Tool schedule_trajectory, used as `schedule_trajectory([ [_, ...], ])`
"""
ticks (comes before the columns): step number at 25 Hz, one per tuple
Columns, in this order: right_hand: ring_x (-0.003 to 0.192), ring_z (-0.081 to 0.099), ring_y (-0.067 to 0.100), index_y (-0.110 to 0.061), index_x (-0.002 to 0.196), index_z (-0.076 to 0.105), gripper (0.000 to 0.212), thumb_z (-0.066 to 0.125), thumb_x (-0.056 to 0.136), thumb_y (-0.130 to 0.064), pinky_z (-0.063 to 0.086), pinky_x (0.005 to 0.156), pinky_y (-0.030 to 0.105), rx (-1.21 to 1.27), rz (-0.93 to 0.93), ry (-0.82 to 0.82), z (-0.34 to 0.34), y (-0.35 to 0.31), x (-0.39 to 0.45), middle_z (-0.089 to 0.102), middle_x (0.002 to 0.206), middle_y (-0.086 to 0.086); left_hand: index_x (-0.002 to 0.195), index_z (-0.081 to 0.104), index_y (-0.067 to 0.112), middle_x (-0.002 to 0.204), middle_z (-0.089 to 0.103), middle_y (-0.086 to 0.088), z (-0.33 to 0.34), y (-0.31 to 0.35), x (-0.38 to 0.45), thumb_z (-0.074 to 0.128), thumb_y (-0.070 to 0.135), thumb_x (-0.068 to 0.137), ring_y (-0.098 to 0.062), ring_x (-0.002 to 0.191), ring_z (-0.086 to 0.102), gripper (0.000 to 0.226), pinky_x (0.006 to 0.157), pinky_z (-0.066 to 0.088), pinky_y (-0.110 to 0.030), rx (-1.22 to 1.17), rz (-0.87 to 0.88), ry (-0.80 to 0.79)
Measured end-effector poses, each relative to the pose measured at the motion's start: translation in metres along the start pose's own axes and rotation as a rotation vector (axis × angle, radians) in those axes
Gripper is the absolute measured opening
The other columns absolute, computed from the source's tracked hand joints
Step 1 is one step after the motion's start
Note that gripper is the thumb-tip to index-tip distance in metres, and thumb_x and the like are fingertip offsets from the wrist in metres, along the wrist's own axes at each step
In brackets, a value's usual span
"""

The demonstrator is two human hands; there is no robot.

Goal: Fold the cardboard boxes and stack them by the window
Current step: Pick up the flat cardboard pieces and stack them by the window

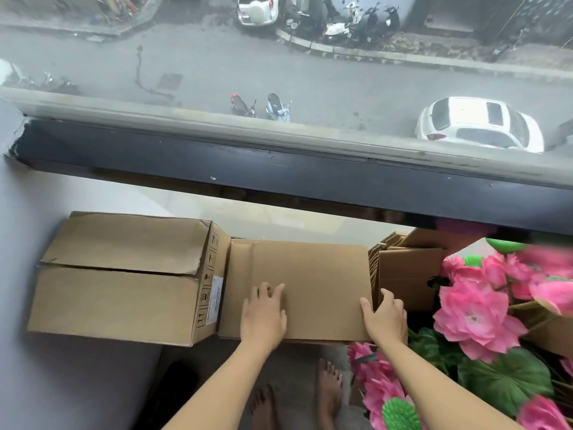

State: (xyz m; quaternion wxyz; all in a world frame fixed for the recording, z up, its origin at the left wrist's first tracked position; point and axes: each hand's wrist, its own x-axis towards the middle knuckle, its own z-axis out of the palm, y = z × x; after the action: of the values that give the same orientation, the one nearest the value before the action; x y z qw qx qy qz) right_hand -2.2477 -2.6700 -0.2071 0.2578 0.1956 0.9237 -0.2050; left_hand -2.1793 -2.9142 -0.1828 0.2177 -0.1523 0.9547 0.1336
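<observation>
folded box (310, 290) on floor under window sill, between big closed carton (124, 280) and flat stack (406, 274) | left hand (263, 315) fingers spread, pressing top flat | right hand (386, 318) fingers curled over right edge, squaring it.

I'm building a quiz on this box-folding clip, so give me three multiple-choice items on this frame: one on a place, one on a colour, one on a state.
1. Where does the large closed box stand relative to the flat folded box?
A. on its left
B. on its right
C. on top of it

2. What colour are the flowers at the right?
A. yellow
B. pink
C. white

3. How does the left hand lie?
A. clenched in the air
B. flat on the folded box
C. gripping a flower

Answers: 1 A, it sits beside the folded box's left edge. 2 B, the petals are pink over green leaves. 3 B, its fingers spread on the cardboard, while the right hand grips the box's right edge.
</observation>
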Motion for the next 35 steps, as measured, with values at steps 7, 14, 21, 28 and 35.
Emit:
schedule_trajectory([
  [7, 0.121, 0.056, 0.03, -0.02, 0.146, 0.04, 0.058, 0.052, 0.097, -0.049, 0.048, 0.093, 0.038, -0.032, -0.126, -0.139, 0.011, -0.018, -0.013, 0.055, 0.135, 0.008, 0.155, 0.024, 0.029, 0.148, 0.033, -0.002, 0.006, -0.012, -0.004, 0.056, 0.032, 0.095, -0.022, 0.133, 0.038, 0.068, 0.107, 0.039, -0.037, 0.072, -0.033, -0.059],
  [14, 0.123, 0.054, 0.028, -0.022, 0.146, 0.036, 0.057, 0.047, 0.098, -0.051, 0.046, 0.096, 0.037, -0.179, -0.213, -0.272, 0.008, -0.037, -0.032, 0.051, 0.138, 0.005, 0.159, 0.012, 0.028, 0.164, 0.018, -0.005, -0.014, -0.044, -0.012, 0.054, 0.035, 0.097, -0.025, 0.145, 0.029, 0.075, 0.114, 0.034, -0.041, 0.127, -0.113, -0.183],
  [21, 0.124, 0.05, 0.028, -0.02, 0.143, 0.041, 0.051, 0.045, 0.1, -0.047, 0.047, 0.095, 0.04, -0.307, -0.309, -0.148, -0.062, -0.022, -0.07, 0.052, 0.135, 0.007, 0.155, 0.027, 0.024, 0.149, 0.041, -0.005, -0.073, 0.01, -0.026, 0.048, 0.039, 0.098, -0.024, 0.136, 0.038, 0.062, 0.108, 0.037, -0.039, 0.17, 0.048, -0.131],
  [28, 0.121, 0.051, 0.03, -0.019, 0.135, 0.05, 0.048, 0.048, 0.098, -0.05, 0.047, 0.09, 0.04, -0.171, -0.113, 0.066, -0.113, 0.004, -0.165, 0.054, 0.128, 0.008, 0.142, 0.046, 0.02, 0.14, 0.05, -0.007, -0.12, 0.051, -0.064, 0.048, 0.04, 0.098, -0.027, 0.13, 0.045, 0.048, 0.104, 0.043, -0.041, 0.216, 0.384, -0.157],
  [35, 0.119, 0.057, 0.03, -0.02, 0.124, 0.059, 0.042, 0.052, 0.095, -0.049, 0.047, 0.093, 0.039, 0.071, 0.188, 0.165, -0.097, 0.099, -0.316, 0.059, 0.125, 0.007, 0.111, 0.063, 0.019, 0.117, 0.067, -0.007, -0.105, 0.102, -0.148, 0.049, 0.049, 0.092, -0.028, 0.109, 0.061, 0.038, 0.091, 0.052, -0.037, 0.258, 0.691, -0.315],
])
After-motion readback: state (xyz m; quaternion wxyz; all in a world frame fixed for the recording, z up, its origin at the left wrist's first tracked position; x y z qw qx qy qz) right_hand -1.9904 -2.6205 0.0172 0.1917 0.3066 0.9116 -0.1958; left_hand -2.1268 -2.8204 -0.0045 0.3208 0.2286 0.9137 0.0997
